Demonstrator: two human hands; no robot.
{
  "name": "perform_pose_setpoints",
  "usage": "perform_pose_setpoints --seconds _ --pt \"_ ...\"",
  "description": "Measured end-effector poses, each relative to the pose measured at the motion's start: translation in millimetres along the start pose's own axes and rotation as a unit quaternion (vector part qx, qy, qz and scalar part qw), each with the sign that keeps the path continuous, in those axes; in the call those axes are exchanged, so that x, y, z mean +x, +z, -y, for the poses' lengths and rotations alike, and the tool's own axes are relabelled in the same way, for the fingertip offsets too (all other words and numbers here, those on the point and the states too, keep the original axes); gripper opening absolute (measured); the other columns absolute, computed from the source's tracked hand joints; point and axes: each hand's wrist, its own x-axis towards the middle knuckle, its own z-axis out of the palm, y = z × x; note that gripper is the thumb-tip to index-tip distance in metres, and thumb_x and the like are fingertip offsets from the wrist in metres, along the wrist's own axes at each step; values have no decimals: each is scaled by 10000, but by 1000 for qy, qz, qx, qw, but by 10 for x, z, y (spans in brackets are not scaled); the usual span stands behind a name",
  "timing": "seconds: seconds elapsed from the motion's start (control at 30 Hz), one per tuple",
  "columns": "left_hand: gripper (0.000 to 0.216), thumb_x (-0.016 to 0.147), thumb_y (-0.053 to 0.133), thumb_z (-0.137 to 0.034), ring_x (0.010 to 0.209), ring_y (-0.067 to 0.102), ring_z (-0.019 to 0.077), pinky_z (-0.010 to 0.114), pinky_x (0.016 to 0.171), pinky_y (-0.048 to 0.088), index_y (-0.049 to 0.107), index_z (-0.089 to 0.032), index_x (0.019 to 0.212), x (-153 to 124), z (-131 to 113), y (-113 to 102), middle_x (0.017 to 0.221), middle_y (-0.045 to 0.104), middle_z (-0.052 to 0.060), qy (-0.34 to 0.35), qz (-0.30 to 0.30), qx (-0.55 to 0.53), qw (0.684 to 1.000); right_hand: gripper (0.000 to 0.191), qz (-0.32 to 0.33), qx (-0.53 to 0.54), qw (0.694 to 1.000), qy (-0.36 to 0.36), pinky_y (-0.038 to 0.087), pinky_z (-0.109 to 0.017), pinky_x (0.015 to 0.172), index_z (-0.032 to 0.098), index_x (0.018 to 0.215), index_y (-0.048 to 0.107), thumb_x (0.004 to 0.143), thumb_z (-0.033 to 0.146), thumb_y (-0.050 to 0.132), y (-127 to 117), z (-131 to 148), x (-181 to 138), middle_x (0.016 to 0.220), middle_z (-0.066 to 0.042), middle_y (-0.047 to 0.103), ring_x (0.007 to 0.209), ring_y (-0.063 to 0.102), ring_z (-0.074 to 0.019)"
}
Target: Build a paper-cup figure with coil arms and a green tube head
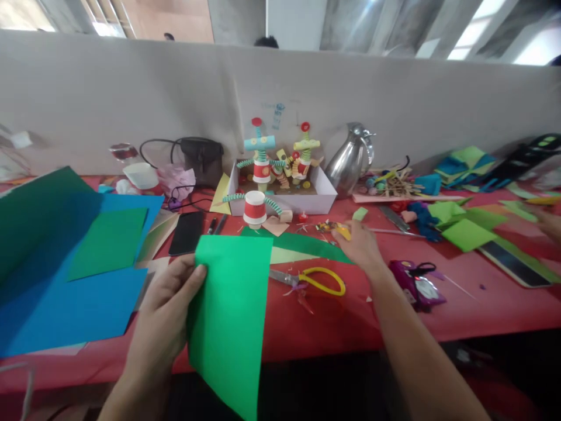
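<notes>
My left hand (pixel 175 301) pinches the left edge of a bright green paper sheet (pixel 230 316), held up over the table's front edge. My right hand (pixel 362 242) reaches across the table, its fingers closed at a small yellow object (pixel 343 231) whose kind I cannot make out. Between the hands lie scissors with yellow handles (pixel 324 280), blades partly behind the green sheet. A dark green paper strip (pixel 307 244) lies just beyond them. Behind it stands a red and white paper cup (pixel 255 209) with coiled green paper arms.
A white box (pixel 280 206) holds paper-cup figures (pixel 262 169), and a steel jug (pixel 350 158) stands beside it. Blue and green sheets (pixel 65 310) cover the left side, near a phone (pixel 187 233). A purple pouch (pixel 416 286) lies right; another person's hand (pixel 550 222) shows at the edge.
</notes>
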Motion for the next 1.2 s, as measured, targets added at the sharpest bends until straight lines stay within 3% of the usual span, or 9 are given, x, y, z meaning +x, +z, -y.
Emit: perform_pose_setpoints --seconds 0.03,0.2,0.33,0.47,0.6,0.73,0.83,0.97,1.2 --pt "305 755 750 -412 725 623 171 248 650 507 695 -233 996 48 55 6 862 705 12 -33 24 2 999 397 35 -90 995 29 437 -413 916 117 1148 626 849 379 618 -1 -139 104 1157 -213 665 1112 603 -322" --pt "357 741 739 -474 779 668 206 262 658 503 698 -189 952 90 505 34 879 731 69 -68 62 48 995 227 123 -141 981 48 457 -347 759 165 951 708 792 320 663 38 -474 370 948 -149 736 948 675 -306" --pt "374 800 675 -423 821 685 246 284 673 484 682 -195 1097 -37 643 -48 916 742 96 8 -15 201 980 215 144 -137 978 58 448 -352 740 137 929 715 806 289 626 -18 -444 452 1004 -187 733 984 673 -330" --pt "502 825 636 -346 722 673 266 295 616 426 589 -225 1309 -173 600 -101 858 739 95 44 -105 392 913 322 118 -101 986 66 448 -384 772 73 1022 668 856 307 521 -220 -298 377 1092 -266 687 1076 648 -359" --pt "299 846 609 -363 589 606 202 270 552 387 713 -237 1097 -392 555 -64 753 708 45 24 -88 337 937 267 159 67 982 74 518 -305 670 161 1061 586 808 230 534 -400 -53 -15 959 -142 741 814 720 -227" --pt "279 815 652 -356 758 641 215 273 633 460 757 -239 1045 -722 541 -33 886 725 53 2 -83 223 971 356 271 334 901 48 556 -335 664 222 1008 593 685 276 733 -411 238 -573 932 -74 743 811 717 -244" --pt "392 767 707 -319 815 653 217 286 679 493 726 -273 1156 -981 603 -18 1015 722 56 -26 -62 194 979 485 312 363 878 -5 565 -398 817 244 1109 608 690 401 795 -304 433 -954 1146 -84 711 1015 685 -271" --pt "199 775 707 -365 830 684 241 320 734 523 791 -260 921 -1253 792 87 913 764 59 -95 -50 123 987 462 296 357 885 -36 522 -426 932 262 1191 555 814 492 689 -107 585 -1389 1234 -87 677 1129 641 -276" --pt "347 802 691 -343 894 689 232 325 784 535 735 -286 1141 -1437 923 276 1039 757 63 -102 -30 76 991 263 307 280 906 -81 538 -402 837 249 1104 536 900 394 615 -28 654 -1900 1082 -94 688 981 672 -276"
